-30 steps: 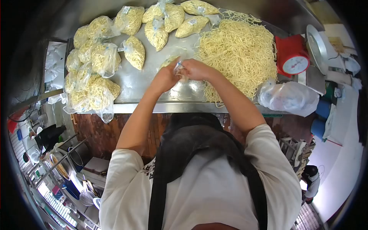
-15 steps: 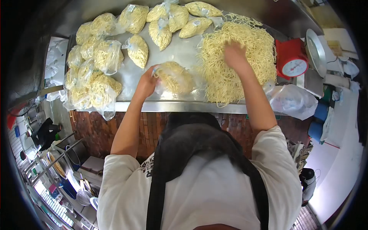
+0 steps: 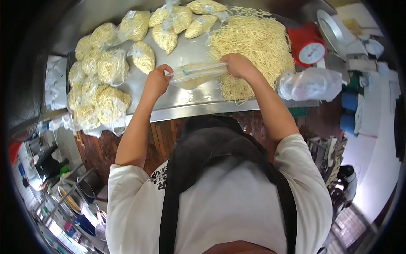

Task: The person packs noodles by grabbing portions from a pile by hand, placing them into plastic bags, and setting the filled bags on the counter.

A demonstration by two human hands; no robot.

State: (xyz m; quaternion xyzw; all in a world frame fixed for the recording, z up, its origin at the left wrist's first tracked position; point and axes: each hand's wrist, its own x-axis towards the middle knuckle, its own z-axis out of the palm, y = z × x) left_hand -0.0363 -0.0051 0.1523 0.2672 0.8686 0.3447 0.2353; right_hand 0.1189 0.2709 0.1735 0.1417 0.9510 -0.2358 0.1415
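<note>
A clear plastic bag of noodles [image 3: 193, 76] is stretched between my hands over the metal table, its upper edge pulled nearly straight. My left hand [image 3: 157, 80] is closed on the bag's left corner. Pinching the opposite corner is my right hand [image 3: 240, 66], beside the front left of a large heap of loose yellow noodles [image 3: 253, 40]. The noodles inside the bag look blurred through the plastic. Closest to my left hand lies a filled bag [image 3: 143, 57], apart from the others.
Several filled noodle bags [image 3: 112, 63] are piled along the table's left side, and more bags [image 3: 179, 19] lie at the back. A red scale [image 3: 306, 44] with a metal pan stands right of the heap. Thin plastic bags [image 3: 311, 84] lie at the front right of the metal table [image 3: 186, 111].
My right hand has left the noodle heap and taken the bag's right corner. The bag is now stretched flat between both hands. The whole view has shifted slightly.
</note>
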